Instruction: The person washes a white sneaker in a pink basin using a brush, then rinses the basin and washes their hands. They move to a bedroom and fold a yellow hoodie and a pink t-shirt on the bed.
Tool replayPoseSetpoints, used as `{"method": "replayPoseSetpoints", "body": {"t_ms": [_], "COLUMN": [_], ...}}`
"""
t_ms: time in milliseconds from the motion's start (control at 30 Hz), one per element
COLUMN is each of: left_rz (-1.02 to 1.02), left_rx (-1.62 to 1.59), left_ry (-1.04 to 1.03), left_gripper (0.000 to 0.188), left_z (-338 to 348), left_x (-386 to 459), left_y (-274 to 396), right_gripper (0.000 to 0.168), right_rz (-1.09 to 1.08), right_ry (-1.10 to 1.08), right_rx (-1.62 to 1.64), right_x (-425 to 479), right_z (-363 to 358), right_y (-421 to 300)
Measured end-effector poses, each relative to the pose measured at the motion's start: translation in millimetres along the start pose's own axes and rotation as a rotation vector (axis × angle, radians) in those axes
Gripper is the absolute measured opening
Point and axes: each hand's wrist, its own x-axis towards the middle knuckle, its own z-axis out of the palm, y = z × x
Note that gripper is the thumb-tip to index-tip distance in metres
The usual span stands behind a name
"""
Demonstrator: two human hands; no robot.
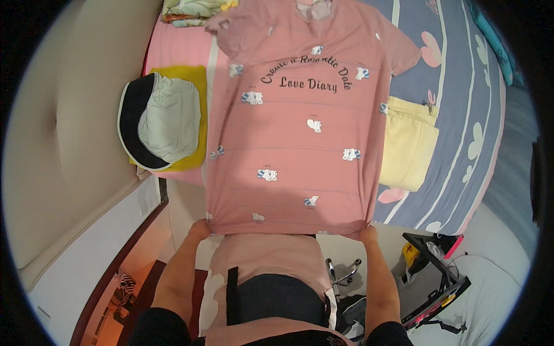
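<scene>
A pink short-sleeved T-shirt [298,138] with small animal prints and dark lettering lies spread face up over the bed's edge. Its neckline points away from me, and the hem is stretched across in front of my body. My left hand [200,230] grips the hem's left corner. At the right corner, my right hand [368,235] is closed on the fabric. Beside the shirt's right edge rests a folded pale yellow garment [409,149]. To the left, a white cloth item with a black band [171,116] sits on a folded mustard cloth [202,86].
The bed carries a blue sheet [454,129] with stripes and heart prints. Folded printed fabric [190,11] lies at the far left, near a padded beige surface [99,86]. A black-framed stand [437,281] and chrome legs [342,272] are on the floor at lower right.
</scene>
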Motion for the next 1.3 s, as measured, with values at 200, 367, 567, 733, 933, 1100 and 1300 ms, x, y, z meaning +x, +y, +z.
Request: {"method": "replayPoseSetpoints", "body": {"t_ms": [200,367,567,733,933,1100,1300], "left_rz": [-0.004,0.305,0.537,0.233,0.576,0.470,0.505], "left_rx": [0.032,-0.668,-0.985,-0.895,-1.849,-1.865,-1.753], "left_ry": [0.596,0.810,1.014,1.135,0.958,0.740,0.638], "left_gripper": [0.026,0.031,0.038,0.045,0.019,0.024,0.031], "left_z": [-49,-143,-315,-375,-411,-409,-422], "left_x": [-28,-11,30,61,92,75,80], "left_y": [104,159,245,304,191,160,178], "right_gripper": [0.031,0.024,0.021,0.022,0.023,0.024,0.028], "right_rz": [-0.287,-0.675,-0.730,-0.820,-0.827,-0.953,-1.072], "right_ry": [0.301,0.186,0.075,-0.011,-0.114,-0.052,0.275], "right_rx": [-0.113,0.452,0.579,0.679,0.735,0.729,0.552], "right_x": [-20,-21,-2,5,24,30,73], "right_z": [-83,-159,-200,-212,-248,-299,-306], "right_y": [-102,-214,-327,-397,-436,-517,-599]}}
